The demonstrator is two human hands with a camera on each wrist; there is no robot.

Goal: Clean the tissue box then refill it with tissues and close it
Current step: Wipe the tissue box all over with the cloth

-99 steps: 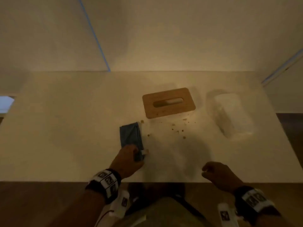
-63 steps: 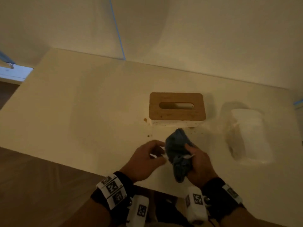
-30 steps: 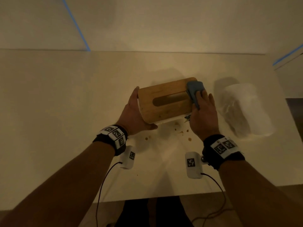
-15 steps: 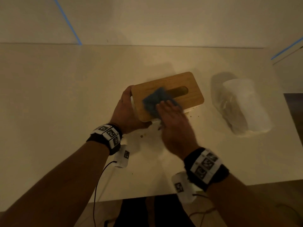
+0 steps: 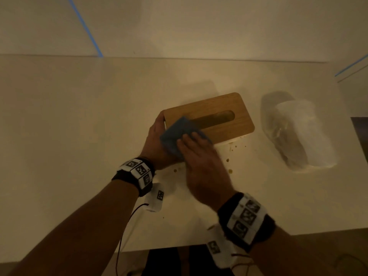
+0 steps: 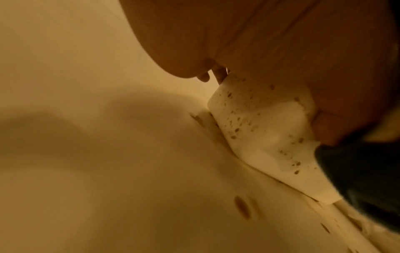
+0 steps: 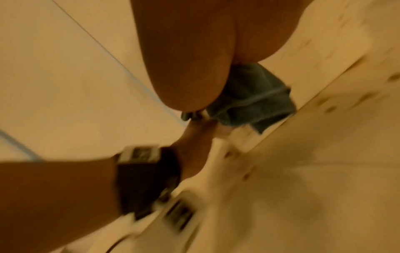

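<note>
The tissue box [image 5: 217,124] has a wooden slotted lid and a white body, and lies at an angle in the middle of the table. My left hand [image 5: 154,136] grips its left end. The left wrist view shows the box's white side [image 6: 259,130] speckled with brown spots under my palm. With my right hand [image 5: 191,144] I press a blue cloth [image 5: 175,132] flat on the lid's left part, partly over the slot. That cloth [image 7: 251,97] is bunched under my palm in the right wrist view. A plastic-wrapped pack of tissues [image 5: 298,134] lies to the right of the box.
Brown crumbs [image 5: 230,171] are scattered on the white table [image 5: 79,126] just in front of the box, and one crumb [image 6: 242,207] shows close up. The table's near edge lies below my wrists. A wall with a strip of blue tape [image 5: 85,26] stands behind the table.
My right hand has taken the cloth and wiped it across the lid from the right end to the left. My left hand has gripped the box's left end and turned the box slightly.
</note>
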